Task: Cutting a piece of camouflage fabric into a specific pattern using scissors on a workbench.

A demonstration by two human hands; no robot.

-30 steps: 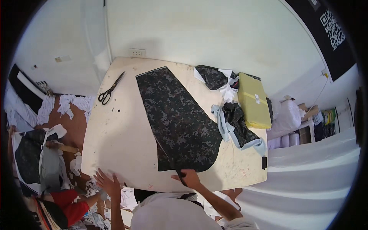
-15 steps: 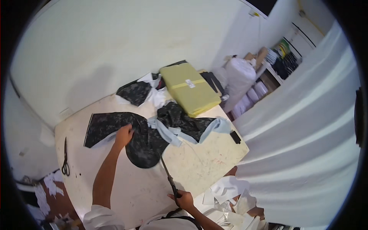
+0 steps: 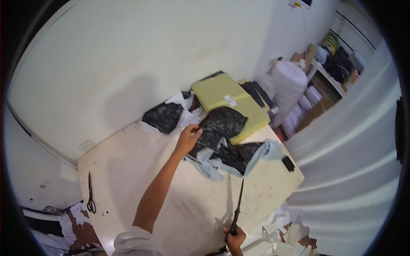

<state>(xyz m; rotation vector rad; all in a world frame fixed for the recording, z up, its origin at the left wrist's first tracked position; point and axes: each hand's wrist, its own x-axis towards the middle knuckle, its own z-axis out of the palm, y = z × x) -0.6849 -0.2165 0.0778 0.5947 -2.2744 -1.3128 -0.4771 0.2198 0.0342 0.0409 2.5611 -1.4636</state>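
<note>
Nearest the viewer, at the lower edge, the right hand (image 3: pixel 234 238) is closed around the dark handles of a long pair of shears (image 3: pixel 237 208), whose blades point away across the cream, stained tabletop (image 3: pixel 141 170) toward the fabric heap. At the near left edge of the tabletop lies a second pair of scissors (image 3: pixel 90 193), well apart from both hands. The left forearm, in a rolled white sleeve (image 3: pixel 134 241), extends diagonally over the bare surface. Farther on, the left hand (image 3: pixel 188 137) pinches the edge of a dark camouflage fabric piece (image 3: pixel 223 123), fingers closed on the cloth. This piece rests on a heap of pale blue-grey cloth (image 3: pixel 260 154) and further camouflage offcuts near the far right of the tabletop. A small black object (image 3: pixel 288 164) lies just beside the heap, at the right edge. Behind the heap sits a flat yellow-green bundle (image 3: pixel 222 96) bearing a white label. A separate camouflage scrap (image 3: pixel 163 116) lies at the far edge by the white wall (image 3: pixel 128 55). Beyond, at right, shelves (image 3: pixel 337 64) hold stacked goods.
</note>
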